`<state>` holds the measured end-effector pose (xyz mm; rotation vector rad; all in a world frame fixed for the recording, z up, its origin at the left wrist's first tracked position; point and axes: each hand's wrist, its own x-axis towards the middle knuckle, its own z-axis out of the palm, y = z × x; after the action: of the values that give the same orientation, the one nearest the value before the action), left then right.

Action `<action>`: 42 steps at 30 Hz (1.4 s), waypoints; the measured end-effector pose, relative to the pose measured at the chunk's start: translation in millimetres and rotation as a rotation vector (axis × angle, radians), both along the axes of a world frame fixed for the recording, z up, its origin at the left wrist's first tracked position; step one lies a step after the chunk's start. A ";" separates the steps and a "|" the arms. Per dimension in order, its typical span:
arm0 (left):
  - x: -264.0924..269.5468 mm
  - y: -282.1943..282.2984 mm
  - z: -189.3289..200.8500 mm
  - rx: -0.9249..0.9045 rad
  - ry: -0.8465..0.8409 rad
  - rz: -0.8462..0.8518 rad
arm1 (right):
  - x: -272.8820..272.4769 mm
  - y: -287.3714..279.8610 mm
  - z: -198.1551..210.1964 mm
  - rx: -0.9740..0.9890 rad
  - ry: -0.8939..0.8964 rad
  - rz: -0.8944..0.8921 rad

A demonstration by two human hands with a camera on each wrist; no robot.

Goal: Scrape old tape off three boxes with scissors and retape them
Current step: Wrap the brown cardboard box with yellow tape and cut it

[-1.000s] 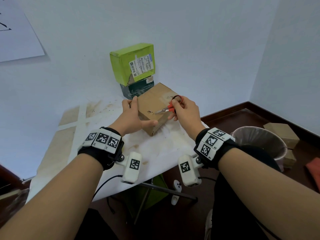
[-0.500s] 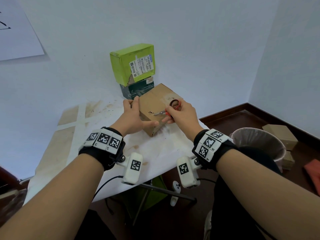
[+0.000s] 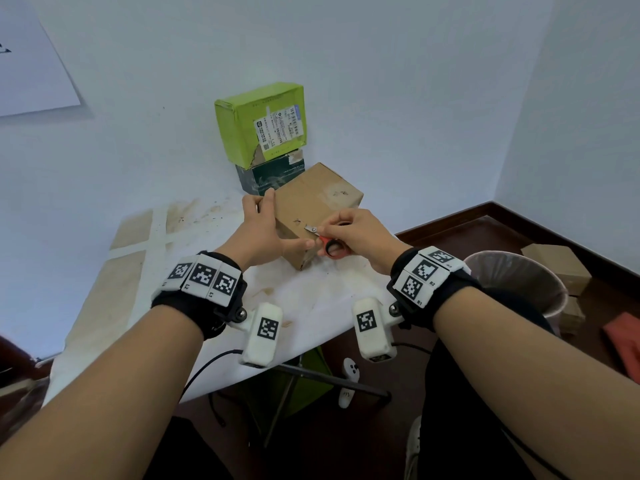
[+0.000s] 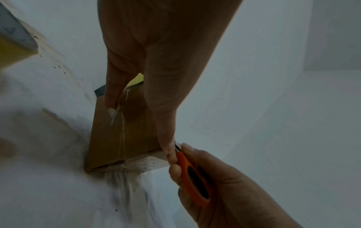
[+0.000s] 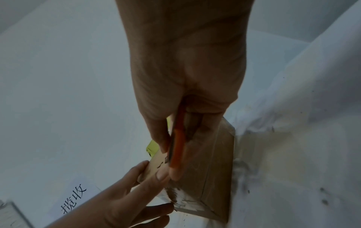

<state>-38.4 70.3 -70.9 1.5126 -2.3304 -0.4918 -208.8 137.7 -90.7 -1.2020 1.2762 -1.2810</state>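
A brown cardboard box lies on the white-covered table, with clear old tape along its near edges. My left hand holds its left side, fingers over the far corner and thumb along the near face. My right hand grips orange-handled scissors with the blades together. Their metal tip rests on the box top near the front edge, close to my left thumb. Behind, a lime green box sits on a dark green box against the wall.
A lined waste bin stands on the floor right of the table. Beyond it lie brown boxes and a red item. A white controller lies under the table. A paper sheet hangs on the wall.
My right hand has drawn the scissors across the box top from its far right part toward the near edge. The left hand and the box have stayed put.
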 end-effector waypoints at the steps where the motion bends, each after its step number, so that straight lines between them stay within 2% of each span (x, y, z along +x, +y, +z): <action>1: -0.4 0.5 0.1 -0.004 0.000 -0.002 | -0.1 0.6 0.6 0.018 0.011 0.014; 5: -1.2 0.6 0.0 -0.001 0.009 0.000 | 1.8 0.7 -0.4 0.045 0.025 0.015; 12: -0.3 -0.5 -1.9 -0.014 0.004 0.007 | 4.3 5.4 -5.5 0.085 -0.113 0.114; 28: 1.9 -3.1 -3.3 -0.004 0.024 0.012 | 3.8 4.1 -11.1 -0.104 0.138 0.077; 42: 3.5 -3.7 -3.7 0.019 0.041 0.025 | 1.6 0.6 -14.5 -0.080 0.060 0.049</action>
<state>-34.8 66.5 -74.6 1.5238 -2.2793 -0.5349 -207.2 138.3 -105.3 -1.3291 1.2404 -1.2796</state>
